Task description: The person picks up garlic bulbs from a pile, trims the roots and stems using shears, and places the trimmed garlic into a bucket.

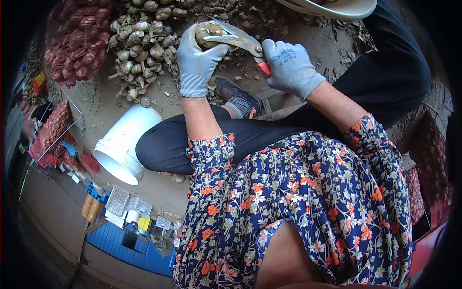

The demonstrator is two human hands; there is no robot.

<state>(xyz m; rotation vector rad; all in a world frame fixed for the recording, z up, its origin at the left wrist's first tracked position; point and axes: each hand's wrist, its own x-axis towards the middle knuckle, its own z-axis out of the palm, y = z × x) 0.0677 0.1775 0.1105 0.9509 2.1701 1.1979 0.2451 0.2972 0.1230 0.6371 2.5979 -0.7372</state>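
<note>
A garlic bulb [208, 32] is held in my gloved left hand [198, 60], its fingers wrapped round it from below and the side. My gloved right hand [290, 65] is closed on the red handle of a pair of shears [243, 42]. The curved metal blades reach leftward and lie against the bulb, one on each side of its cut-looking end. Both gloves are grey. To the left of my left hand lies a heap of garlic bulbs with stems [144, 50].
A white bucket [126, 139] lies tipped on the ground at left. Red mesh sacks of garlic [77, 43] stand at upper left, others at right. A pale basin [332, 8] is at the top. My shoe [236, 95] rests below my hands. Dry scraps litter the floor.
</note>
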